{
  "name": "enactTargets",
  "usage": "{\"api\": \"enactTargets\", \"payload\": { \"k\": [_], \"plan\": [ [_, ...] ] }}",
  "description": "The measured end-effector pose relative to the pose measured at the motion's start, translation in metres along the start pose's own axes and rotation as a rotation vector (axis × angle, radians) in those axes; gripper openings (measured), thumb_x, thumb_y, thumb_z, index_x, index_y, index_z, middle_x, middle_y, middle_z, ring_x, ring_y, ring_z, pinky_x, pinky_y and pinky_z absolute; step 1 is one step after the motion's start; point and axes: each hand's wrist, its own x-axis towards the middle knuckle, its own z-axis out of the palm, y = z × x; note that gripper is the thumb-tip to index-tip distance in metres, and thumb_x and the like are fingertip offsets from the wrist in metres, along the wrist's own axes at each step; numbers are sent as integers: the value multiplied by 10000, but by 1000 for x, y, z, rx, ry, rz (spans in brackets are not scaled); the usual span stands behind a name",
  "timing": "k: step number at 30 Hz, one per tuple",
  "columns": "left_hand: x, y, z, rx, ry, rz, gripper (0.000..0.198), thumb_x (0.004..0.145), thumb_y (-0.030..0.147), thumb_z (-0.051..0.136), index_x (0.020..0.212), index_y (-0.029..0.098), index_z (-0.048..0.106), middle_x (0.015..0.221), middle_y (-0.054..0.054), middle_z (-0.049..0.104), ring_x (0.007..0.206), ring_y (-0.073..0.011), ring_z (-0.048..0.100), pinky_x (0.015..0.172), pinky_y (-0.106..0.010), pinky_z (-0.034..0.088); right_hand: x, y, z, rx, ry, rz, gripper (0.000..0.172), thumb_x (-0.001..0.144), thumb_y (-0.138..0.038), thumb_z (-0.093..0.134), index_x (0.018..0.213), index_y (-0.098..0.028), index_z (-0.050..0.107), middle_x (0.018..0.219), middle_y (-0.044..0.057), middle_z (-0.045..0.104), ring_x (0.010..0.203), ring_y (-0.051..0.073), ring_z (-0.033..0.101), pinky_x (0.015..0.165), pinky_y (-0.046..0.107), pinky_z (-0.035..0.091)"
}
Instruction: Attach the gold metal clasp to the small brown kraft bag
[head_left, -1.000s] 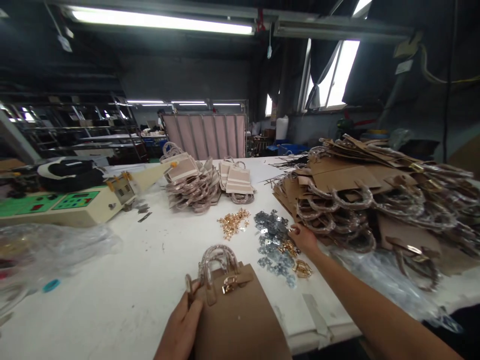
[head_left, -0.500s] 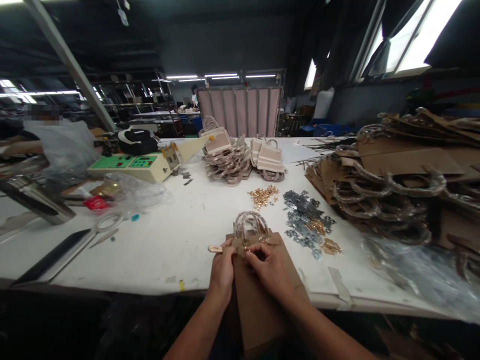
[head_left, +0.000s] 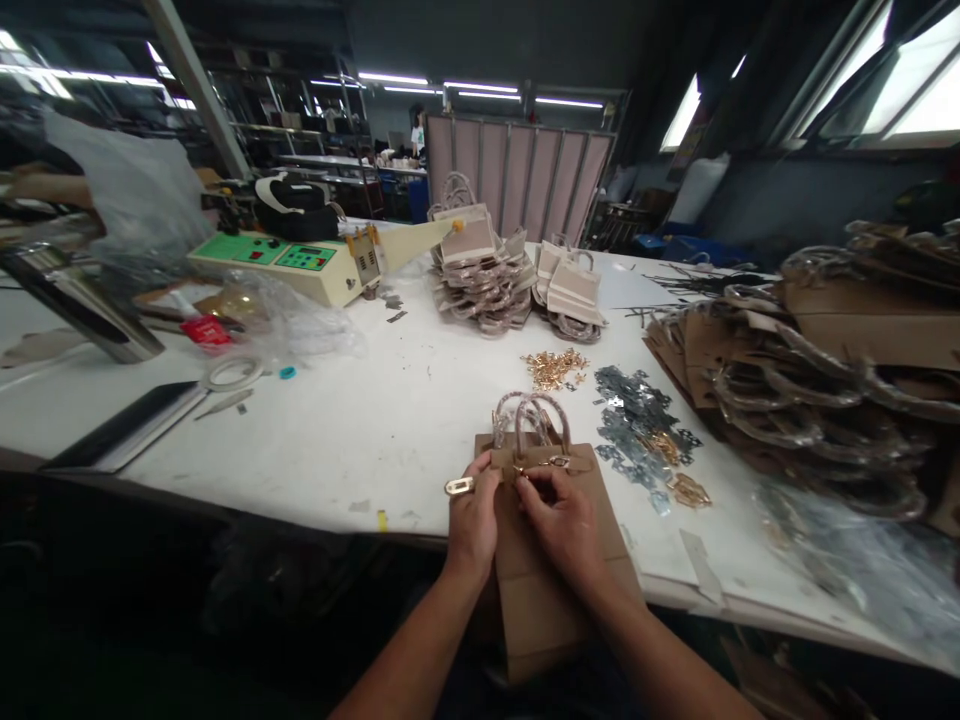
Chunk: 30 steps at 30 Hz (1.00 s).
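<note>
A tan handbag (head_left: 547, 590) leans at the table's front edge, its looped handles (head_left: 534, 408) wrapped in clear film. My left hand (head_left: 474, 520) is closed on the bag's upper left side and a strap. A gold metal plate with a slot (head_left: 459, 486) sticks out to the left of that hand. With thumb and fingertips together, my right hand (head_left: 561, 518) pinches a small gold fitting (head_left: 519, 472) against the bag just below the handles; the fingers partly hide it. Another gold fitting (head_left: 556, 461) sits on the strap to the right.
Small gold fittings (head_left: 555, 368) and grey metal plates (head_left: 637, 415) lie in heaps beyond the bag. Tan bags (head_left: 825, 330) are stacked at right, smaller bags (head_left: 487, 270) at the back. A cream machine (head_left: 300, 265), a tape roll (head_left: 234, 373) and a steel flask (head_left: 90, 305) stand left.
The camera view has tilted down and turned left, so the scene sits higher and further right. Both hands stay on the bag, the right still pinching the fitting below the handles.
</note>
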Motion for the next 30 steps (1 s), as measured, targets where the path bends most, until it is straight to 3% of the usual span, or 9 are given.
{"api": "enactTargets", "payload": {
  "k": [6,13,17,21,30],
  "plan": [
    [-5,4,0,60,-25,65,389,934,371,571,1263,184,665,1245,-72,744,1186,-239,666,1067,-362,482,-4,3,4,-105,26,-126,147,910,-317,642,870,-205,728,823,23,740,733,183,683,707,285,505],
    [-10,5,-1,70,-68,137,388,954,351,562,1299,199,651,1347,-64,699,1297,-230,605,1123,-338,445,-1,2,11,-145,30,-139,137,905,-313,647,867,-205,721,822,23,746,723,181,697,696,282,514],
    [-9,5,-3,54,-76,119,388,950,363,572,1291,196,653,1330,-67,706,1278,-234,618,1122,-345,449,0,1,14,-110,29,-124,168,902,-284,629,1022,-205,716,864,25,750,693,169,681,666,274,520],
    [-9,6,-4,39,-77,116,380,953,350,559,1287,191,647,1303,-67,720,1248,-222,636,1100,-334,468,3,0,13,-105,-40,-185,166,912,-256,598,1016,-216,720,956,41,747,809,186,684,764,294,522],
    [-9,6,1,56,-23,116,301,920,355,620,1169,203,696,1114,-59,780,1059,-222,714,965,-336,541,12,-16,7,-159,-209,-122,137,904,-206,570,935,-223,703,890,23,734,761,185,642,700,280,459]
  ]
}}
